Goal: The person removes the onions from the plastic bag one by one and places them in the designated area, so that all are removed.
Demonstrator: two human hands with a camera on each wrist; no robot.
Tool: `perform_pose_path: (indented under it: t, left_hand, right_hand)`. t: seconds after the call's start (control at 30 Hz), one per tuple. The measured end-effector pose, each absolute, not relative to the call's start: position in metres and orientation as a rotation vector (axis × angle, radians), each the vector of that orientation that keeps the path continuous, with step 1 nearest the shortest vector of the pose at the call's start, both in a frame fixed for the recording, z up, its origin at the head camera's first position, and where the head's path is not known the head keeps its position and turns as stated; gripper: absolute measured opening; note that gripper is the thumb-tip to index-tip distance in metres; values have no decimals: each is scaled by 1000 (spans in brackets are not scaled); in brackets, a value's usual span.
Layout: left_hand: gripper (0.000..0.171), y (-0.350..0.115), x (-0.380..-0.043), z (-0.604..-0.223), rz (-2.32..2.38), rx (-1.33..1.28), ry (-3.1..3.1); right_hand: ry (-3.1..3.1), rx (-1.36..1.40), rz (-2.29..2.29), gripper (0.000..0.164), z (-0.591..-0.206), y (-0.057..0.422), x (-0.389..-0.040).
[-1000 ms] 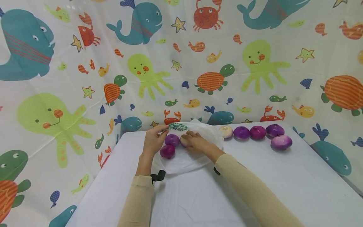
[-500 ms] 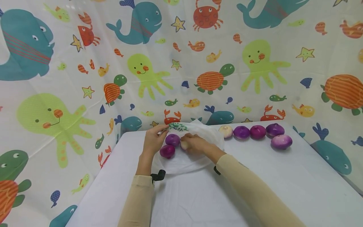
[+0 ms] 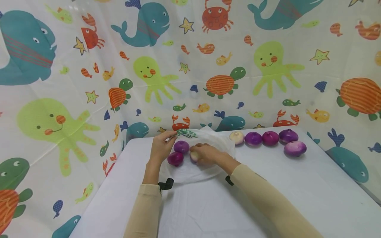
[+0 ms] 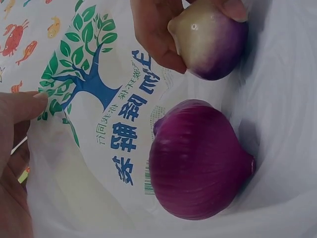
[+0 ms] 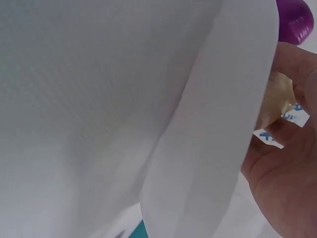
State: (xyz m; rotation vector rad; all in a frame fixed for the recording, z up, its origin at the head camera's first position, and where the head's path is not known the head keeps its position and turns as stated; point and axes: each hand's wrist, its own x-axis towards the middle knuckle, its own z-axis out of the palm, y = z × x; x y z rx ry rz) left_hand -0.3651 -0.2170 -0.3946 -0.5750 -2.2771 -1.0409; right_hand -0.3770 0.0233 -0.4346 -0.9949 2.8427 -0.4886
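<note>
A white plastic bag [image 3: 184, 174] with a green and blue tree print lies spread on the table, its mouth raised. My left hand [image 3: 160, 147] pinches the bag's edge between thumb and fingers beside the print. Inside the bag, my right hand [image 3: 207, 154] grips a pale and purple onion [image 4: 213, 42] between thumb and fingers. Two purple onions sit to its left: one farther back [image 3: 181, 147] and a redder one nearer [image 3: 175, 159]. In the right wrist view, the white plastic covers much of the scene, and the gripped onion [image 5: 278, 99] shows only partly.
Right of the bag, along the back of the table [image 3: 297, 185], stand a pale onion [image 3: 236, 138], several purple onions [image 3: 270, 138] and a streaked purple and white one [image 3: 295, 148]. A curtain [image 3: 184, 79] printed with sea animals hangs behind and at the sides.
My right hand has drawn slightly toward me with the pale and purple onion, away from the two purple ones. My left hand keeps its place on the bag's edge.
</note>
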Motion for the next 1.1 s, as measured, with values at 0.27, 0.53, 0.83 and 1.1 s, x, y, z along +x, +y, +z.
perform_pose_path:
  t: [0.27, 0.53, 0.83, 1.1]
  left_hand:
    - [21, -217, -365, -395, -1036, -575, -2266]
    - [21, -217, -367, -397, -1034, -581, -2254]
    - [22, -218, -364, -395, -1060, -577, -2257]
    - [22, -217, -364, -394, -1081, -577, -2268]
  right_hand:
    - [2824, -1102, -532, 66, -431, 32, -369]
    - [2843, -1222, -639, 63, -434, 46, -352]
    - [2868, -1250, -752, 62, -427, 60, -334]
    - [2904, -1308, -787, 60, -407, 69, -322]
